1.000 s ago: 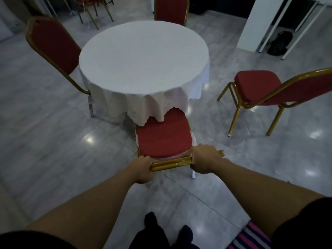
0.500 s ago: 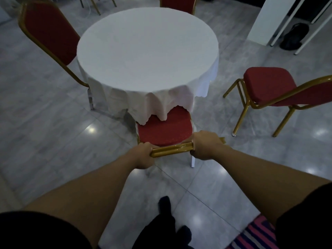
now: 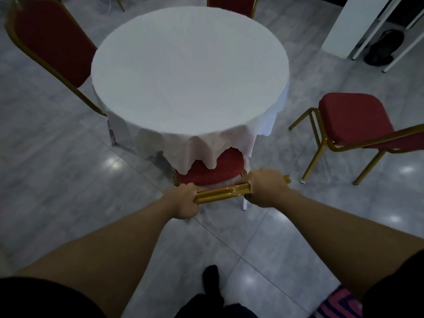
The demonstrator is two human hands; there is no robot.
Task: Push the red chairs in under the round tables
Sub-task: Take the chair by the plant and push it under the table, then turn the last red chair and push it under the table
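A round table (image 3: 190,72) with a white cloth fills the middle of the view. Right in front of me stands a red chair (image 3: 213,172) with a gold frame; most of its seat is under the hanging cloth. My left hand (image 3: 183,201) and my right hand (image 3: 267,190) both grip the gold top bar of its backrest, one at each end. Another red chair (image 3: 353,120) stands apart from the table at the right, its seat fully out. A third red chair (image 3: 49,44) sits close against the table's left side, and a fourth (image 3: 231,4) at the far side.
The floor is glossy grey tile. A white pillar (image 3: 351,24) and white table legs stand at the back right, with a dark bag (image 3: 385,48) on the floor beside them. My dark foot (image 3: 211,281) and a striped mat (image 3: 335,304) are below.
The chair has slid forward under the table with both hands on its top bar; far less of the red seat shows below the cloth. I have stepped closer.
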